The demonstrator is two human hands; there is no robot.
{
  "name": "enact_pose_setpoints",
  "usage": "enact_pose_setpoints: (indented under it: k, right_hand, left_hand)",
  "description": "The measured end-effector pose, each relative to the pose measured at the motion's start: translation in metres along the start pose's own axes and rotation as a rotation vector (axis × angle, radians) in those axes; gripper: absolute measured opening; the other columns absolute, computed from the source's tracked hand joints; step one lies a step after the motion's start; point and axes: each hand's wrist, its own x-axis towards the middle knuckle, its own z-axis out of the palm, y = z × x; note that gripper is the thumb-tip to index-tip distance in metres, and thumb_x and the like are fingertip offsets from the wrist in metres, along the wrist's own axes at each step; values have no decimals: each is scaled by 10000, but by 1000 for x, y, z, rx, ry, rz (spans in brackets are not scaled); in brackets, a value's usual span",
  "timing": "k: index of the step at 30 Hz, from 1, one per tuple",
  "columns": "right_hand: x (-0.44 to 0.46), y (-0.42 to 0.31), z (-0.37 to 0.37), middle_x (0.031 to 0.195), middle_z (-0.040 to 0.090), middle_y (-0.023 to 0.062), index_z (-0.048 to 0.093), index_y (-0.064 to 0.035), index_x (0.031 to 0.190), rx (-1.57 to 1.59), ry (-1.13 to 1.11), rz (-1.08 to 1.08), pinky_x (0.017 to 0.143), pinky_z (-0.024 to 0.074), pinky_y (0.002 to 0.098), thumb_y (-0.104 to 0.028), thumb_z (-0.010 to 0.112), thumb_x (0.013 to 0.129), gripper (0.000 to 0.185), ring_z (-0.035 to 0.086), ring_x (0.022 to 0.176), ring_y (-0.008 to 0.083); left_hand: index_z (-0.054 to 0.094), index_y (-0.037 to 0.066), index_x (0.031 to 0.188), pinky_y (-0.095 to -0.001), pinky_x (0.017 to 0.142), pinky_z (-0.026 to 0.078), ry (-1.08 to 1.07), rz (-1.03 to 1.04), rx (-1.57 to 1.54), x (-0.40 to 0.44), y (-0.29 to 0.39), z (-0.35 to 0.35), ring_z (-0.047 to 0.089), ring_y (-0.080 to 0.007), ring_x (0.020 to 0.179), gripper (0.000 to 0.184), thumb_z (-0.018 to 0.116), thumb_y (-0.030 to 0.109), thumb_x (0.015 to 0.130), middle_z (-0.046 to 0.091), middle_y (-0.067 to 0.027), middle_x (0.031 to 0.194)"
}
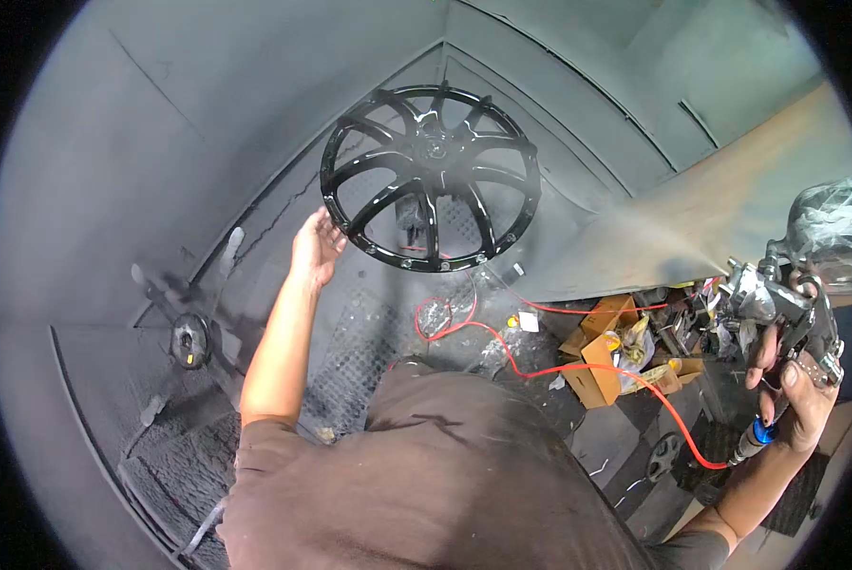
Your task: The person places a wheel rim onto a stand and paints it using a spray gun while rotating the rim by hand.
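Note:
A glossy black multi-spoke wheel rim point(431, 195) stands raised in front of me, in the upper middle of the head view. My left hand point(317, 249) is at its lower left edge, fingers stretched up towards the rim; whether they touch it I cannot tell. On the right, my right hand point(798, 394) is wrapped round the handle of a spray gun point(773, 302). Its plastic-wrapped cup point(828, 231) sits on top, and a pale mist point(659, 233) fans from the nozzle towards the wheel. A red air hose point(597, 366) runs to a blue fitting point(758, 433) below the handle.
Grey booth walls point(113, 180) enclose the left and back. Open cardboard boxes point(597, 380) with clutter stand on the floor to the right. A dark metal stand with a round hub point(190, 340) is at left. The hose loops across the floor.

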Motion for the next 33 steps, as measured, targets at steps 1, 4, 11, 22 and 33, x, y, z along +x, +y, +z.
enact_pose_setpoints:
  k: [1, 4, 11, 22, 33]
  right_hand:
    - [1, 2, -3, 866, 565, 152, 309, 30, 1456, 7, 5, -32, 346, 377, 179, -215, 710, 841, 775, 601, 659, 184]
    - [1, 5, -11, 880, 581, 160, 294, 31, 1480, -44, 82, -79, 354, 365, 177, -245, 708, 844, 807, 599, 655, 170]
    - [-5, 13, -41, 901, 599, 166, 363, 66, 1416, -155, 101, -51, 362, 368, 180, -258, 713, 832, 754, 605, 662, 169]
    - [-12, 20, -49, 868, 590, 164, 359, 80, 1399, -38, -18, -72, 341, 358, 179, -238, 706, 857, 718, 604, 626, 170]
    - [-3, 28, -49, 907, 639, 180, 530, 121, 1201, -179, 50, -67, 380, 372, 174, -224, 697, 856, 515, 601, 643, 137]
  left_hand:
    - [587, 154, 1028, -333, 819, 389, 28, 10, -6, -15, -5, 10, 547, -138, 948, 209, 570, 344, 941, 609, 19, 1031]
    - [573, 177, 1063, -378, 875, 362, 60, 31, -80, -27, -53, 5, 507, -126, 1039, 179, 589, 286, 921, 575, 41, 1086]
    - [489, 117, 1258, -390, 961, 421, -271, -105, -54, -102, -148, 66, 561, -183, 1164, 322, 547, 132, 942, 590, -37, 1256]
    - [510, 81, 1128, -390, 993, 467, -76, 31, -330, -90, -142, 65, 597, -219, 1070, 258, 508, -28, 894, 610, -72, 1094]
    - [439, 58, 1225, -424, 1021, 487, -181, -96, -520, -112, -146, 81, 563, -320, 1203, 394, 485, -91, 864, 548, -163, 1209]
